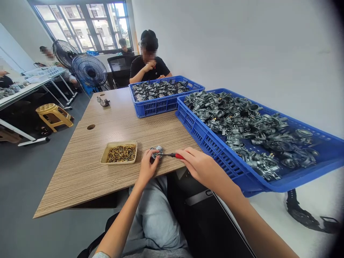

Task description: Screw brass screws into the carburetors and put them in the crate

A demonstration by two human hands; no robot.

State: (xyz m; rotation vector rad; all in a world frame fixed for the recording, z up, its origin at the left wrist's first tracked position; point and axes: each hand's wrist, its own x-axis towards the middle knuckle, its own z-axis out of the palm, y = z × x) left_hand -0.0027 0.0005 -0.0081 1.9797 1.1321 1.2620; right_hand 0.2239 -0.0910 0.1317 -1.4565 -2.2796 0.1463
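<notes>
Closely flanked by tray [104,157], crate [212,147]: left hand [147,165] grips metal part [159,148], right hand [198,163] screwdriver [172,154].

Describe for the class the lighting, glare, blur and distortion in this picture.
Head view: daylight washes out the windows; head view: a pale sheen lies on the tabletop; head view: metal parts at the right end of the nearer blue crate look smeared, while the red-handled tool reads clearer; head view: right-hand corners go black, and that crate looks stretched.

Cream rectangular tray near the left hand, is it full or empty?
Not empty: small brass-coloured metal pieces spread across most of the cream rectangular tray; how deep they lie, I cannot tell.
</notes>
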